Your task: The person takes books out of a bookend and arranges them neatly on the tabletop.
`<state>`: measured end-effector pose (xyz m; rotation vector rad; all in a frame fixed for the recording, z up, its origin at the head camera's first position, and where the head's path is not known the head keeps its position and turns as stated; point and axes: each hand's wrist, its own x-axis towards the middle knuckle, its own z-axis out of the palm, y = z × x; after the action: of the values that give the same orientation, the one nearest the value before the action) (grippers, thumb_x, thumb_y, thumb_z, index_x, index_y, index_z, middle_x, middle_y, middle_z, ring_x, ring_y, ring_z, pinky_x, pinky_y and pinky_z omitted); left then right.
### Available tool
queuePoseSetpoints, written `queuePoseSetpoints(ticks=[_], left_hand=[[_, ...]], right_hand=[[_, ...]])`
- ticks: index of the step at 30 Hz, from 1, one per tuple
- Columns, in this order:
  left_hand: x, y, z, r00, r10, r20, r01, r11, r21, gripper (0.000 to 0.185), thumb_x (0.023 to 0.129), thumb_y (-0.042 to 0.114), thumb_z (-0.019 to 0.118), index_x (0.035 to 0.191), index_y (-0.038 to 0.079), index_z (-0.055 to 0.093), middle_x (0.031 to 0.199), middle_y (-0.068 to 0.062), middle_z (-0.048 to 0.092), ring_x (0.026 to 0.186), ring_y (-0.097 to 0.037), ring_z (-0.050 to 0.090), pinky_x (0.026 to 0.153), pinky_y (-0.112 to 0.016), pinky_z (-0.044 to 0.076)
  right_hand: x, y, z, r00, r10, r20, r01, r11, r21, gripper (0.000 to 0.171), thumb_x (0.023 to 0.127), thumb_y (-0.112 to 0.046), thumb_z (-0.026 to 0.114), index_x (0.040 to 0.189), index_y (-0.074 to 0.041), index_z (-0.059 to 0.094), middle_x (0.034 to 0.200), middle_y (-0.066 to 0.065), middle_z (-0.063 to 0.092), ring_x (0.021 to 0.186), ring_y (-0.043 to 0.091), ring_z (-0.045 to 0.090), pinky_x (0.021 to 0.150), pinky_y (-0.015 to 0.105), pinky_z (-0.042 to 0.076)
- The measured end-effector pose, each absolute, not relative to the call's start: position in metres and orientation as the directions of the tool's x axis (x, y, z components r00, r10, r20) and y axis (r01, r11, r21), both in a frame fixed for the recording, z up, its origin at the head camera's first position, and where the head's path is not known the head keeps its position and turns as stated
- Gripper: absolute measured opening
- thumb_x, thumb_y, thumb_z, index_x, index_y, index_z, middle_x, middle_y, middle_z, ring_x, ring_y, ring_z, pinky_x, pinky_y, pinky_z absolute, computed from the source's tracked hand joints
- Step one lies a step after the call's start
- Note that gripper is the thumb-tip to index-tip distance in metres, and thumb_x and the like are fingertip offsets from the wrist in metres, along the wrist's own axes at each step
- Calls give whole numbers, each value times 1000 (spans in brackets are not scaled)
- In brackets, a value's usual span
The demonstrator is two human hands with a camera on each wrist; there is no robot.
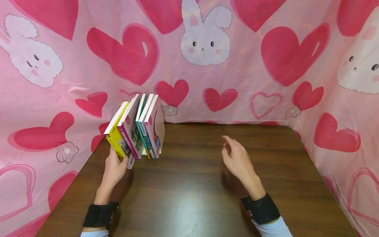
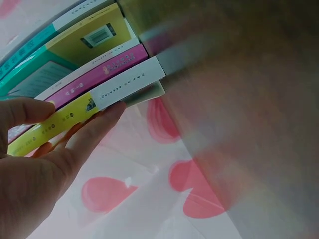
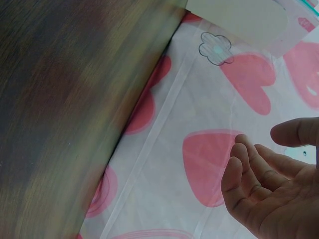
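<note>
On the left of the table, my left hand [image 1: 113, 169] holds a yellow book [image 1: 116, 141] by its spine. The left wrist view shows the thumb on one side of the yellow spine [image 2: 65, 122] and the fingers along the other. The book leans slightly at the left end of a row. Beside it stand a magenta-spined book [image 1: 128, 143], a teal-spined book [image 1: 142, 135] and a pink-covered book [image 1: 151, 135]. My right hand [image 1: 238, 159] is above the table's right half, fingers loosely bent, holding nothing; the right wrist view shows its thumb apart from the fingers [image 3: 232, 174].
A pale upright panel [image 1: 160, 128] stands at the row's right end, like a bookend. The brown wooden table [image 1: 189, 184] is bordered at the back and sides by a pink cloth [image 1: 195, 112] with hearts and rabbits.
</note>
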<state>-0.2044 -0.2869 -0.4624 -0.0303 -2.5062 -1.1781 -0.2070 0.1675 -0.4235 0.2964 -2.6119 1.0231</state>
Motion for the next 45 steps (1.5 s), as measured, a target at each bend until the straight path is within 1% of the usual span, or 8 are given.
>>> queuePoseSetpoints(ticks=[6,9,14,24,30,37,40,45], left_hand=[[-200,-288,-463,-930,-155,334,160,646,746,61,96,-7,63,149,-4,34,140,-38,54,122,-55,59,97,-68,49],[-200,-289,-462,-934,-181,308,125,642,756,62,97,-1,68,151,-1,37,142,-36,55,123,-56,59,97,-67,49],[-201,-289,-457,-944,-198,265,68,670,740,61,98,11,74,149,-2,43,139,-34,59,120,-55,62,93,-64,53],[-214,-284,-443,-966,-188,179,3,681,732,60,100,17,71,145,-11,43,136,-39,58,114,-58,64,90,-65,54],[-217,-285,-443,-967,-208,147,-27,659,752,60,101,18,70,146,-11,44,137,-38,58,116,-58,63,91,-64,54],[-219,-285,-444,-975,-196,106,-46,642,765,64,103,23,70,150,-9,40,143,-37,54,123,-58,58,96,-66,51],[-219,-285,-447,-973,-200,116,-42,644,764,65,102,23,70,150,-8,40,143,-36,54,125,-58,58,96,-66,50],[-219,-284,-449,-967,-211,143,-30,648,761,61,104,24,67,149,-9,42,141,-37,55,120,-58,61,93,-66,52]], right_hand=[[-207,167,-424,-933,-77,352,-296,721,-626,46,99,-12,57,144,-6,60,111,12,70,86,23,57,71,39,48],[-207,167,-424,-936,-84,342,-293,723,-626,46,99,-12,57,145,-6,60,112,12,70,87,23,57,71,40,48],[-208,168,-424,-938,-80,339,-287,729,-622,45,99,-12,58,143,-7,62,110,9,69,88,23,57,72,40,48],[-208,168,-424,-937,-76,341,-283,737,-614,43,98,-13,58,140,-7,64,108,6,69,87,22,57,72,39,47],[-207,167,-424,-938,-76,338,-281,739,-613,42,98,-14,58,140,-7,65,108,6,69,87,22,56,72,39,48],[-208,167,-422,-938,-78,339,-282,740,-610,42,99,-14,59,139,-8,65,109,5,69,87,22,57,71,40,48],[-208,166,-422,-940,-79,333,-278,742,-610,42,99,-14,58,139,-7,65,108,5,69,88,23,57,72,40,48],[-207,167,-423,-944,-72,322,-268,738,-619,42,99,-14,58,140,-8,65,109,6,68,89,23,56,72,40,47]])
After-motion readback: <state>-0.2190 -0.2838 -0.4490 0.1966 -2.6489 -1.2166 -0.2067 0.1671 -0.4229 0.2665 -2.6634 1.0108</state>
